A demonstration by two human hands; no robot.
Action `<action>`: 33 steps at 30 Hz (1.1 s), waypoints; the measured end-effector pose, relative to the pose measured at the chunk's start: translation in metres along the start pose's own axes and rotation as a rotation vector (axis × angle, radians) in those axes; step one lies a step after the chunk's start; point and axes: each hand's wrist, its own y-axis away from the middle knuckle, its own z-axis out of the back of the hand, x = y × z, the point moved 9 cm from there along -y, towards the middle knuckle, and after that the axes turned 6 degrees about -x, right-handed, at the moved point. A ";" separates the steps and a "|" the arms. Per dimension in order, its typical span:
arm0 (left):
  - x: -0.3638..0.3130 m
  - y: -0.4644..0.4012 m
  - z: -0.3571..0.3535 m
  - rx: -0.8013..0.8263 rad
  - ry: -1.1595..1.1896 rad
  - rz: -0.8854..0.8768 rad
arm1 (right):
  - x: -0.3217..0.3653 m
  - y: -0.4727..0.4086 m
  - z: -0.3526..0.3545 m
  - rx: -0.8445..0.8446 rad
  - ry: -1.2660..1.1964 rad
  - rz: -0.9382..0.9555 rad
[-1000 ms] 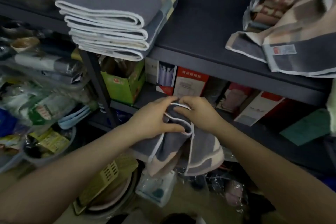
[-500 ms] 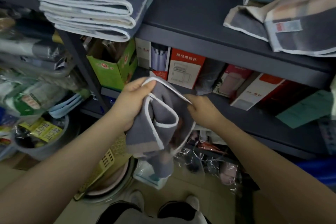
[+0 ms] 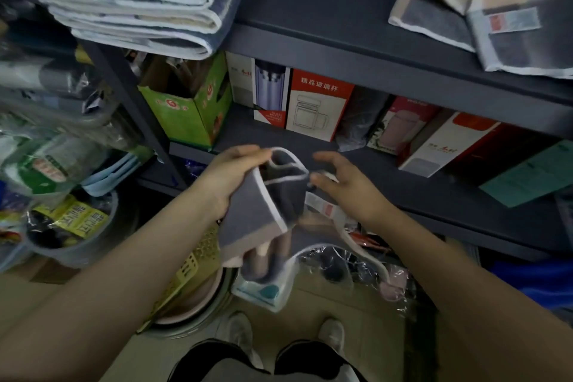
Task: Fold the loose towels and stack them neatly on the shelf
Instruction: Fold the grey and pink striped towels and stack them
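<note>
I am holding a grey towel (image 3: 273,214) in mid-air in front of the lower shelf, with my left hand (image 3: 231,172) pinching its white-trimmed top edge between thumb and fingers, so the cloth is hanging down from that grip in a bunched, twisted drop toward the floor and my shoes. My right hand (image 3: 342,183) is sitting just to the right of the same top edge, fingers loosely spread and only the fingertips (image 3: 316,178) seeming to touch the trim; I cannot tell whether they are truly nipping it or just brushing it. So the towel's long axis is running downward from my left grip, not across between my hands, and the free corner is lying nearer my right hand than my left. That, I judge, is what the coming move is turning on: the right hand is needing to catch the trim beside it and draw away from the left, so the top edge is stretching level and the cloth is hanging flat for folding. The folded stack (image 3: 130,0) is lying on the upper shelf (image 3: 325,37), up and to the left of my left hand, well apart from the towel. The loose towels (image 3: 502,18) are heaped on that same shelf to the upper right, above my right hand, with bare shelf between the two piles
</note>
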 end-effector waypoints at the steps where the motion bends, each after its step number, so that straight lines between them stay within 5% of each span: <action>1: -0.002 0.003 -0.008 0.030 -0.053 -0.047 | 0.010 0.002 -0.001 0.010 -0.033 0.033; 6: -0.030 0.023 -0.036 0.191 -0.212 -0.385 | 0.040 0.011 -0.015 0.149 -0.177 0.105; 11: -0.047 0.066 -0.073 0.553 -0.398 -0.648 | 0.048 0.017 -0.024 0.169 -0.201 0.119; 13: -0.052 0.070 -0.071 0.514 -0.539 -0.741 | 0.044 0.017 -0.025 0.162 -0.214 0.084; 17: -0.062 0.067 -0.056 0.186 -0.921 -1.015 | 0.032 0.013 -0.010 0.019 -0.227 0.001; 21: -0.056 0.056 -0.037 0.011 -1.065 -1.100 | 0.013 0.010 0.004 -0.127 -0.341 -0.137; 25: -0.043 0.035 -0.008 -0.097 -0.964 -1.011 | -0.001 0.010 0.010 -0.192 -0.605 -0.252; 31: -0.021 0.011 -0.009 0.027 -0.465 -0.666 | -0.009 0.007 0.019 -0.304 -0.604 -0.268; 33: -0.017 0.010 -0.017 0.073 -0.484 -0.608 | -0.012 0.007 0.026 -0.365 -0.634 -0.264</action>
